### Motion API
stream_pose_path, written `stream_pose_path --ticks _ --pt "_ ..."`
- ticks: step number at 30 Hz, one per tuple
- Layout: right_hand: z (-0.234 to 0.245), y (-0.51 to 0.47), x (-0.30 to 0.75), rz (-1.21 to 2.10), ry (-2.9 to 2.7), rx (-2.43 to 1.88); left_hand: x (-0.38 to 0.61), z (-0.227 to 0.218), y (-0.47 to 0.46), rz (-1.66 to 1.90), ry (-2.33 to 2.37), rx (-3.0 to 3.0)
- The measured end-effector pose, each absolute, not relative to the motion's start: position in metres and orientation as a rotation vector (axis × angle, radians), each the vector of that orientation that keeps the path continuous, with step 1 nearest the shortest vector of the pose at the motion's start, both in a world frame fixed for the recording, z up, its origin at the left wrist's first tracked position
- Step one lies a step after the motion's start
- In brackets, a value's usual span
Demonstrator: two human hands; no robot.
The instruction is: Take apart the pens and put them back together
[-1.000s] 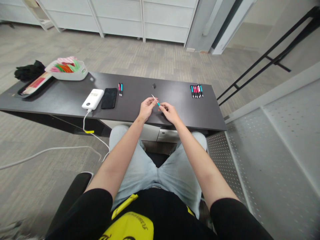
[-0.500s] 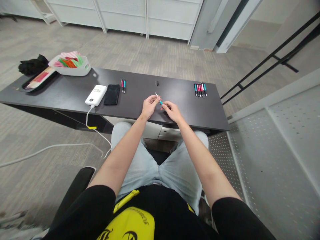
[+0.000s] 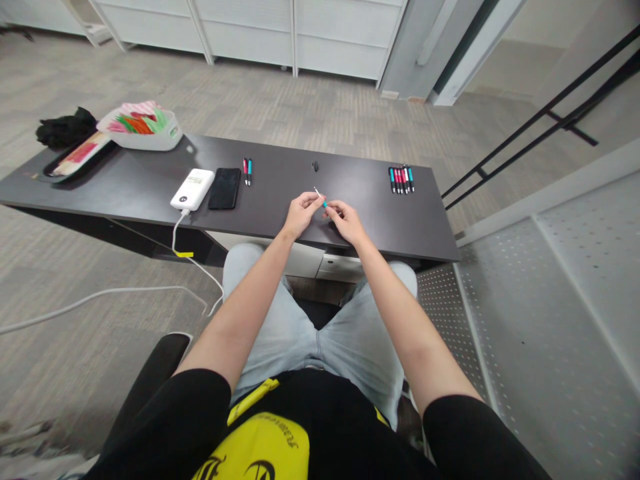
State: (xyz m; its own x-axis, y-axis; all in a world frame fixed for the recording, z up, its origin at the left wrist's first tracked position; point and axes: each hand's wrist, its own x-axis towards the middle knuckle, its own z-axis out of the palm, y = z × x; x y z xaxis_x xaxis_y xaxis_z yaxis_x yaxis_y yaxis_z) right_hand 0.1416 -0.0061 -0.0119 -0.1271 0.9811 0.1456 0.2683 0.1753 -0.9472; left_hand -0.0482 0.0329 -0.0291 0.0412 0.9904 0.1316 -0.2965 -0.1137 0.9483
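Over the front part of the dark desk (image 3: 280, 157), both my hands meet at one pen. My left hand (image 3: 301, 213) is closed, pinching a thin white pen refill (image 3: 317, 191) whose tip points up and away. The fingers of my right hand (image 3: 346, 222) close round a teal pen barrel (image 3: 325, 205), mostly hidden by them. Refill and barrel lie in one line, the refill's lower end at the barrel. Small dark pen parts (image 3: 315, 166) lie on the desk just beyond my hands.
To the right lies a row of several pens (image 3: 401, 180). On the left are two pens (image 3: 247, 172), a black phone (image 3: 224, 189), a white power bank (image 3: 193, 189) with a cable, a white basket (image 3: 150, 141), a black tray (image 3: 63, 179) and a black cloth bundle (image 3: 66, 128).
The refill and barrel have shifted slightly right and towards me, and a bit less of the refill shows above my left fingers. Both hands keep their hold.
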Motion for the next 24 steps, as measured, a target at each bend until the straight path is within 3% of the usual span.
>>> stream_pose_path --ticks 24 --pt "0.000 -0.016 0.138 1.039 -1.574 -1.269 -0.044 -0.011 0.023 1.380 0.972 0.973"
